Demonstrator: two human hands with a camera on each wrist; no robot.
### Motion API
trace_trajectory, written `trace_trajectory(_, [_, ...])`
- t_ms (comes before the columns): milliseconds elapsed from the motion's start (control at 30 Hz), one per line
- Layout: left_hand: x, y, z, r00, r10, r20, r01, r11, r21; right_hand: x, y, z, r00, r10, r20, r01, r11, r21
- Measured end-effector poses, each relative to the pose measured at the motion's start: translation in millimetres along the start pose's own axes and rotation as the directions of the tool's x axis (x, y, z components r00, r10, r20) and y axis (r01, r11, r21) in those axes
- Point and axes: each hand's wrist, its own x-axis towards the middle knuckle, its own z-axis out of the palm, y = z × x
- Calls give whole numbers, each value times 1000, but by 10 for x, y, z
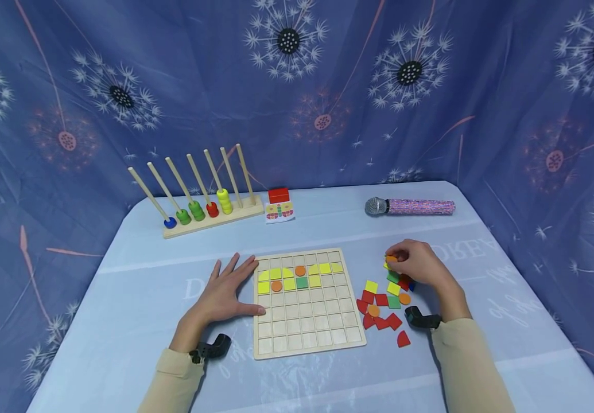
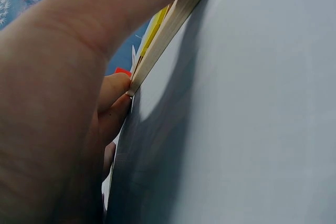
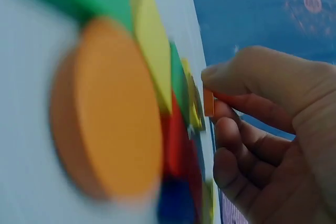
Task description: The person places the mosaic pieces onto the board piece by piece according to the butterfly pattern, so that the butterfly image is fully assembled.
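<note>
A wooden grid board [image 1: 307, 321] lies on the table, with yellow, orange and green pieces in its upper two rows. My left hand [image 1: 226, 292] is spread at the board's left edge, its thumb and forefinger touching that side. The fingers are straight. To the right of the board, my right hand [image 1: 419, 263] pinches an orange disc [image 3: 209, 103] between thumb and fingers, just over the loose pieces. A second orange disc [image 3: 118, 114] looms close in the right wrist view. Near it lie yellow [image 1: 371, 287], green [image 1: 393, 302] and red [image 1: 403, 339] pieces.
At the back left stands a peg stacker [image 1: 214, 221] with coloured beads. Beside it are a red block [image 1: 278, 195] and a small picture card [image 1: 279, 213]. A glittery microphone [image 1: 415, 206] lies at the back right. A patterned blue cloth [image 1: 338, 143] hangs behind the table.
</note>
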Motion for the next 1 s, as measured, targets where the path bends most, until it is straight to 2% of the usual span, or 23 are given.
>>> trace_trajectory(333, [1,-2,7,1000,-12,9,12,1000,-8,86,-461,306,987,-146,62,146,989,4])
trace_trajectory(500, [-5,7,-8,1000,-15,6,15,1000,-10,113,-731,435,962,-253,100,253,967,7])
trace_trajectory(733, [3,20,-6,1000,-14,7,14,1000,-9,123,-1013,578,946,-281,159,286,958,-4])
trace_trajectory(1000, [-1,13,-9,1000,-14,2,14,1000,-12,118,-1125,747,922,-328,203,348,935,-65])
